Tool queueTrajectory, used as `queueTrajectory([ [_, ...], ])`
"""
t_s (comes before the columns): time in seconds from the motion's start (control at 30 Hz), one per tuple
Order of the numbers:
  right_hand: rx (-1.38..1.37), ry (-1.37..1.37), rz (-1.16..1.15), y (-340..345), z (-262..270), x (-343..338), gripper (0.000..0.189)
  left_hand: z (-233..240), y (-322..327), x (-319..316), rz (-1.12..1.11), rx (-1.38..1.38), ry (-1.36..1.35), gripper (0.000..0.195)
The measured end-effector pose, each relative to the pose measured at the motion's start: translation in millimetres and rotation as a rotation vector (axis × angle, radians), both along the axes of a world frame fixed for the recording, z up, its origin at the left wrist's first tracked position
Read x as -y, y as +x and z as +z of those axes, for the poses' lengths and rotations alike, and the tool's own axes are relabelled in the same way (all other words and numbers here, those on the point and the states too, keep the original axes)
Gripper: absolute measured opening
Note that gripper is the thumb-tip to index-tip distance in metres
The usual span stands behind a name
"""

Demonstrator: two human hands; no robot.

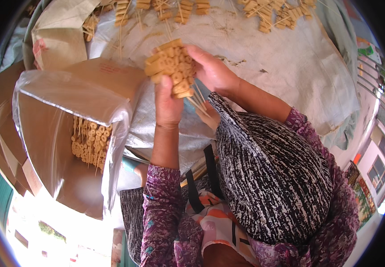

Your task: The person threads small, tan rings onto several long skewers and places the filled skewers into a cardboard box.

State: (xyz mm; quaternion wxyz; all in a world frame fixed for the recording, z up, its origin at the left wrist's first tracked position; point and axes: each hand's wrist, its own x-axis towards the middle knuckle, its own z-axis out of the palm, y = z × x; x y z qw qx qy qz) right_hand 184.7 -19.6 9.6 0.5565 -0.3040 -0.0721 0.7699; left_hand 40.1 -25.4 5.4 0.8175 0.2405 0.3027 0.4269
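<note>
Between both hands is a bundle of skewered, tube-like tan food pieces [175, 66], their round hollow ends showing and thin sticks poking out at the lower right. My left hand [169, 103] grips the bundle from below, thumb over its front. Against its right side rests my right hand [209, 68], fingers partly hidden behind the pieces. To the left stands a cardboard box [95, 73] lined with clear plastic; more skewered pieces [90, 143] are stacked inside it.
A pale woven sheet [279, 73] covers the work surface. Along its far edge lie several skewer bundles [182, 11] and a heap of them [275, 15] at the right. Folded cardboard [5, 110] stands at the far left. A knee in patterned dark cloth [275, 173] rises close by.
</note>
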Motion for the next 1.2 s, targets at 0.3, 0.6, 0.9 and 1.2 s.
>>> queueTrajectory([
  [0.3,0.252,-0.113,-0.029,-6,19,6,0.051,35,24,-14,0.118,-0.004,-0.075,0.074],
  [0.6,0.337,0.139,-0.073,19,30,6,0.043,77,37,-38,0.108,-0.407,0.296,0.089],
  [0.9,0.136,0.118,-0.114,7,82,-37,0.067,201,-28,-69,0.042,0.147,0.067,0.073],
  [1.2,0.634,0.218,0.281,-20,75,-11,0.036,304,-173,-97,0.297,-0.309,0.446,0.06],
])
